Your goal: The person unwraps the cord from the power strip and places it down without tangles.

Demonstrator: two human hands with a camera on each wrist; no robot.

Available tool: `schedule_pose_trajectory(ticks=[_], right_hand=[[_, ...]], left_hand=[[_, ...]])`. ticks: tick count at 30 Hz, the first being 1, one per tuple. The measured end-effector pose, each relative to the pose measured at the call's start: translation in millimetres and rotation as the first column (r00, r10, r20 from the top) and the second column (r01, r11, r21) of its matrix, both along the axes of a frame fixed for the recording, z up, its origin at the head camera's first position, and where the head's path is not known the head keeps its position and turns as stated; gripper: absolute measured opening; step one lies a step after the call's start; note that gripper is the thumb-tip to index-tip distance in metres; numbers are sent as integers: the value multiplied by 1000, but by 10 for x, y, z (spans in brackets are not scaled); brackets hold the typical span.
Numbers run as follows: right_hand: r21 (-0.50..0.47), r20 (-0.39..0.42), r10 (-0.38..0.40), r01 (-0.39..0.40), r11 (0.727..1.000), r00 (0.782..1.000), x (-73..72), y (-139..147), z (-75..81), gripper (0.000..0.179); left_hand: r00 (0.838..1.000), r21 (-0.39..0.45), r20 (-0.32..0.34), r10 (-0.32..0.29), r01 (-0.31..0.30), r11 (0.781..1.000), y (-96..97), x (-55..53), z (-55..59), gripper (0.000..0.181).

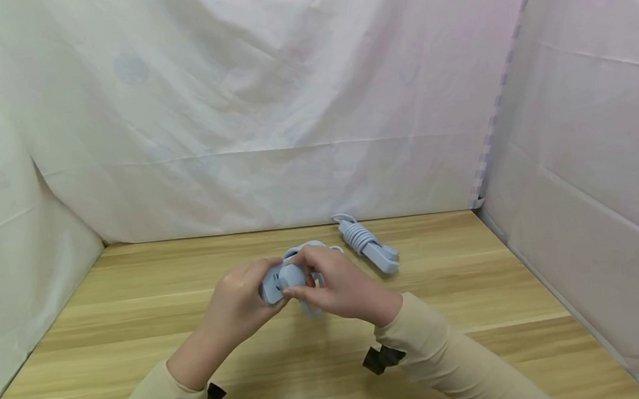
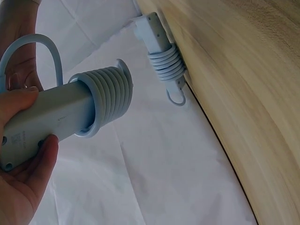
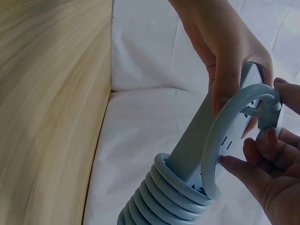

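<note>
My left hand (image 1: 239,298) grips the end of a pale blue power strip (image 3: 194,133), raised over the table. Its cord (image 2: 105,96) is wound in several tight coils round the strip's far part. The cord's plug (image 3: 270,117) is pinched between the fingers and thumb of my right hand (image 1: 338,283), close to the socket face. Prongs show between the plug and the slots; how deep they sit I cannot tell. A loop of cord arches from the coils to the plug. One fingertip of the right hand touches the socket face.
A second pale blue power strip (image 1: 381,257), also wrapped in its own cord, lies on the wooden table (image 1: 458,352) behind and right of my hands. White cloth (image 1: 288,101) hangs along the back and both sides of the table.
</note>
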State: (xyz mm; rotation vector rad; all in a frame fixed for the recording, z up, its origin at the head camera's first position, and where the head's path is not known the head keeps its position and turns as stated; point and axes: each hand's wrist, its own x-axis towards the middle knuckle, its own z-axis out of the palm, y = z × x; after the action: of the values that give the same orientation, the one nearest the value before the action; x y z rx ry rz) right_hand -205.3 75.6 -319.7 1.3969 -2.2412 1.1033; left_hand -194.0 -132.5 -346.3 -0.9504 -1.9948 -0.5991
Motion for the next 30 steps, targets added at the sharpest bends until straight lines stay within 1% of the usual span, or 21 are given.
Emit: schedule_pose_trajectory(ticks=[6,9,13,20,24,26,30], right_hand=[[11,-56,-2,2,1000,998,20,-15,4,27],[4,-89,-14,15,1000,996,44,-22,5,28],[-14,-157,-40,39,999,987,65,-28,4,31],[-18,-261,-56,53,998,964,64,-4,-48,39],[-12,-312,-57,56,998,948,52,35,-86,41],[-5,-338,-54,55,998,940,49,58,-98,40],[26,-399,-45,60,998,916,51,105,-108,39]], left_hand=[[1000,-16,-1,18,-18,1000,-6,15,8,49],[1000,-20,1,28,-28,999,-21,18,5,50],[999,-3,8,36,-35,999,-55,6,-1,51],[999,15,13,52,-52,999,-115,-6,5,49],[997,20,23,72,-73,997,-155,-8,12,49],[996,24,32,85,-85,996,-174,-8,14,50],[992,28,54,110,-112,993,-208,-4,14,52]])
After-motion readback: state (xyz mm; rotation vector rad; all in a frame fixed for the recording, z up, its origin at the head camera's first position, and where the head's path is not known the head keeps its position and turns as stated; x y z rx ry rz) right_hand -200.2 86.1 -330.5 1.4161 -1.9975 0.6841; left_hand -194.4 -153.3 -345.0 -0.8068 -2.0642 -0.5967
